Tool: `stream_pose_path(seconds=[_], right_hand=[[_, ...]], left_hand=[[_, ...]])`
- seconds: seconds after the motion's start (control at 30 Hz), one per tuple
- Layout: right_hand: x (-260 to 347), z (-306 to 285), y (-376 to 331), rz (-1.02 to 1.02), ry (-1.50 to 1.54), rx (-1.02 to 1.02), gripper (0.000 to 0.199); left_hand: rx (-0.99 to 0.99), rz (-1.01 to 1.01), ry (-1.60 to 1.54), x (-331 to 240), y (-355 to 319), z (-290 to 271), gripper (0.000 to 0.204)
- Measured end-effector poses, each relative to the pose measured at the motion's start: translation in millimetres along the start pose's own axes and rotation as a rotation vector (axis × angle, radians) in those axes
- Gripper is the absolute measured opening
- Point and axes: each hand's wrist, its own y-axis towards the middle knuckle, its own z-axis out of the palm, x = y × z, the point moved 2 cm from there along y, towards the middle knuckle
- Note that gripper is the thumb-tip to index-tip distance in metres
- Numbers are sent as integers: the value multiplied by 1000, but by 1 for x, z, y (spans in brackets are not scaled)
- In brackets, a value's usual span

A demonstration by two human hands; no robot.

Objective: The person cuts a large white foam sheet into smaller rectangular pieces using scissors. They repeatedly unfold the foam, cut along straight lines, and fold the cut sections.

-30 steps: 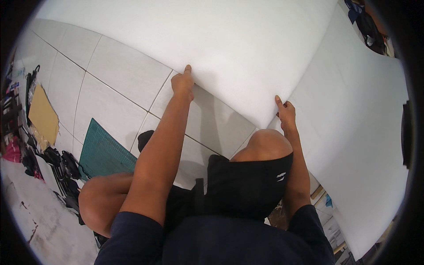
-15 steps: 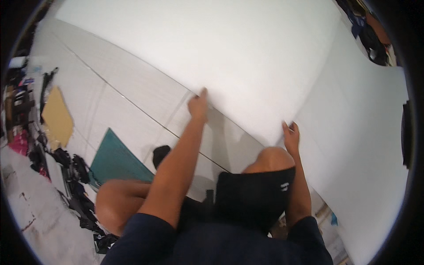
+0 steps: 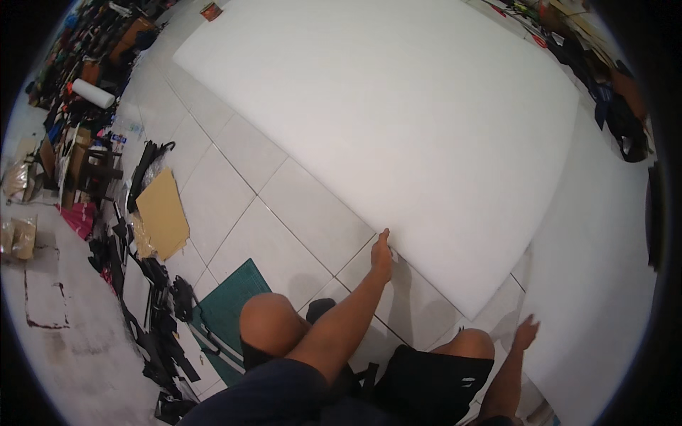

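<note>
A large white foam-like sheet (image 3: 398,128) lies over the tiled floor in front of me. My left hand (image 3: 381,257) is at its near edge, the thumb on top and the other fingers partly hidden at the rim, closed on it. To the right, a second white sheet (image 3: 597,263) extends toward the right rim of the view. Beside that sheet's left edge is my right hand (image 3: 526,334), its fingers apart and nothing visible in it. Between the two sheets, near the front corner, a wedge of floor shows.
A green cutting mat (image 3: 238,295) lies by my left knee, with a tan board (image 3: 163,213) beyond it. Black scraps and straps (image 3: 153,305) run along the left. A white roll (image 3: 93,93) lies among clutter at far left. More clutter (image 3: 604,99) is at far right.
My right hand has left the first sheet's near corner and moved right, its fingers spreading. My left hand stays at that sheet's edge. The view has shifted, showing more of the far floor.
</note>
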Motion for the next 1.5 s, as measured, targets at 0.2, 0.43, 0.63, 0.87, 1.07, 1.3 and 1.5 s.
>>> stream_pose_path(seconds=[0.2, 0.43, 0.63, 0.87, 1.07, 1.3, 1.5], right_hand=[[-70, -234, 118, 301, 1019, -224, 54], [41, -469, 88, 420, 999, -404, 60], [148, -608, -42, 142, 892, -617, 59], [336, -634, -253, -654, 288, -195, 62], [476, -611, -382, -1116, 235, 73, 69], [571, -563, -339, -730, 728, 668, 85], [778, -560, -336, -252, 204, 608, 89]], left_hand=[[208, 141, 704, -49, -82, -16, 65], [258, 168, 856, -166, -253, -96, 51], [413, 183, 763, -247, -391, -108, 45], [792, 516, 801, -402, -536, -1, 46], [955, 643, 734, -505, -616, 92, 57], [747, 1045, 949, -587, -556, 76, 53], [581, 1339, 1227, -642, -512, 47, 62]])
